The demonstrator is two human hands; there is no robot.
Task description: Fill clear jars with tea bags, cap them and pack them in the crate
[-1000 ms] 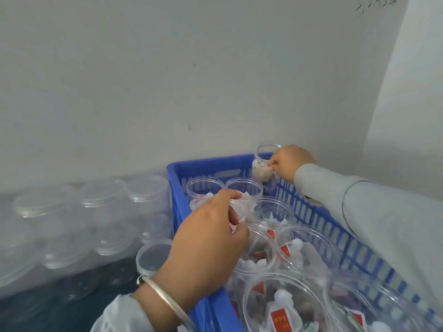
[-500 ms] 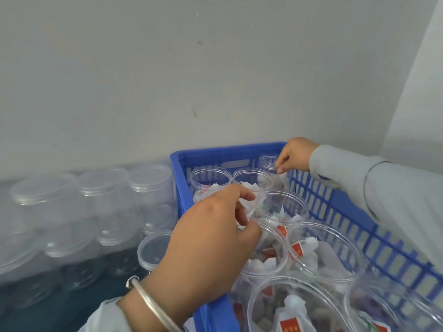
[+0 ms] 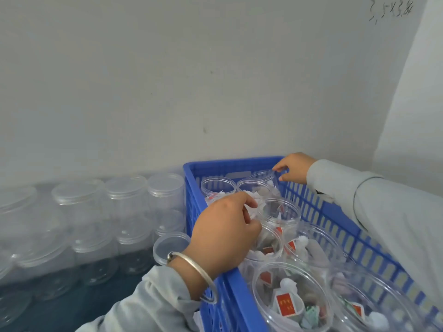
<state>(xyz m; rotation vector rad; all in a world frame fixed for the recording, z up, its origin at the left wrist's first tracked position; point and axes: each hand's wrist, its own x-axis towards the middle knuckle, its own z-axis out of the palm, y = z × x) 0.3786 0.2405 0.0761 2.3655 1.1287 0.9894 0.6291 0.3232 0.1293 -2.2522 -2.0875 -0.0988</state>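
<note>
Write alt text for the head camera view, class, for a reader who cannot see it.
A person's left hand and right hand reach into a blue crate of open clear jars holding tea bags, the right hand at the far corner jar. Capped empty jars stand left of the crate against a white wall.

Left hand (image 3: 225, 233) over open jars (image 3: 278, 212) in blue crate (image 3: 191, 202); right hand (image 3: 293, 167) fingers on far-corner jar (image 3: 266, 178) rim.

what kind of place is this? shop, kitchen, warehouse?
Probably a small hand-packing workroom or storeroom, not a kitchen. A blue crate holds open clear jars of tea bags, rows of capped empty jars are stacked beside it, and the bare wall has scribbled figures.
</note>
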